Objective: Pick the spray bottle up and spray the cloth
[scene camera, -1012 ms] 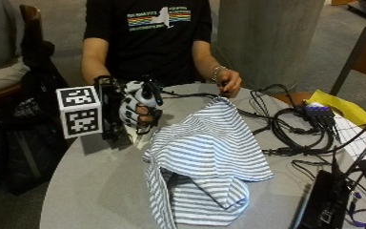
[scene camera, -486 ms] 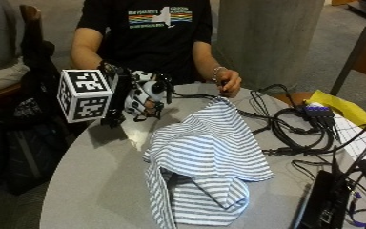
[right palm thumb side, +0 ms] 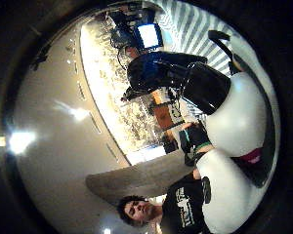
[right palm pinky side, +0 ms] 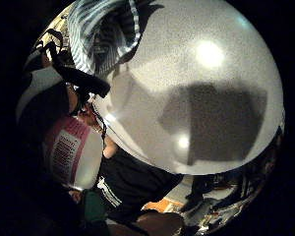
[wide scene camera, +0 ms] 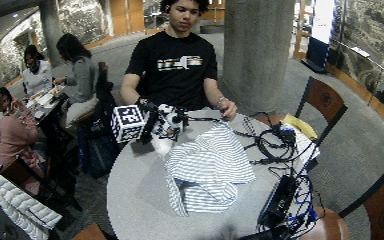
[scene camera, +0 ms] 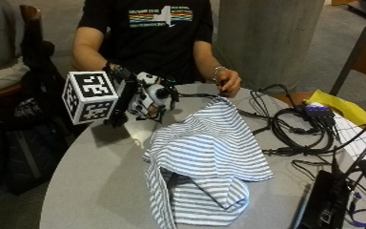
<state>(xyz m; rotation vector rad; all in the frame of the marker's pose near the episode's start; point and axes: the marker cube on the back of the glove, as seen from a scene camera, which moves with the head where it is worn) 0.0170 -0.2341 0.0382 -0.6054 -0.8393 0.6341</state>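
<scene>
Outside view: the gloved right hand (scene camera: 146,98) is raised above the table (scene camera: 94,191) near its far edge, in front of the person, fingers curled round the spray bottle (scene camera: 150,110), which hangs clear of the surface. The striped cloth (scene camera: 205,157) lies heaped at the middle of the table, one corner lifted by the bare hand (scene camera: 227,82) at the far edge.

Wide outside view: same layout; the bottle (wide scene camera: 162,145) shows white below the hand (wide scene camera: 163,119), just beside the cloth (wide scene camera: 205,167).

Little-finger palm view: the bottle body (right palm pinky side: 71,157), white with a pink label, sits against the palm.

Thumb palm view: its black spray head (right palm thumb side: 205,87) points toward the stripes.

Judgement: a rigid, smooth plastic bottle, probably light; hold it at the neck with 1 finger on the trigger. The cloth is soft and limp.
</scene>
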